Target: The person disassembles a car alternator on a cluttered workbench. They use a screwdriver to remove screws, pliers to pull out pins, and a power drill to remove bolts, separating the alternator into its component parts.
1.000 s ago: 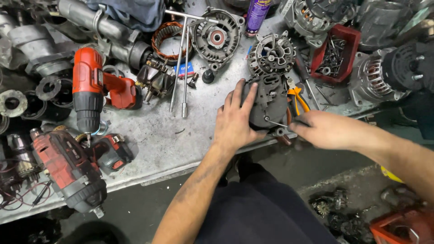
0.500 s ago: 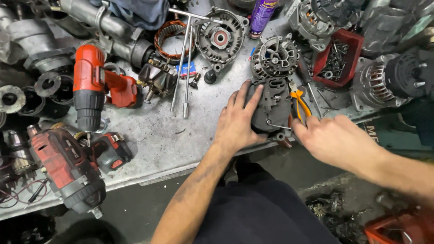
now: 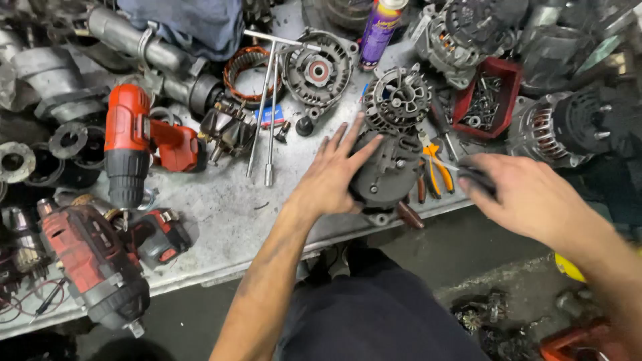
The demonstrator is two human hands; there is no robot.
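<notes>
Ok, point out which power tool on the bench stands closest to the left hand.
The orange drill, lying beside the T-handle wrench. The dark red impact wrench sits farther from the left hand, near the bench's front edge.

Taking the dark grey alternator housing as landmark: just right of it lie pliers with orange handles; further right and up, a red bin of grey screws; above it, a purple spray can; far left, an orange-red drill with black grip; lower left, a dark red and black impact wrench; all on a scuffed grey table.
</notes>
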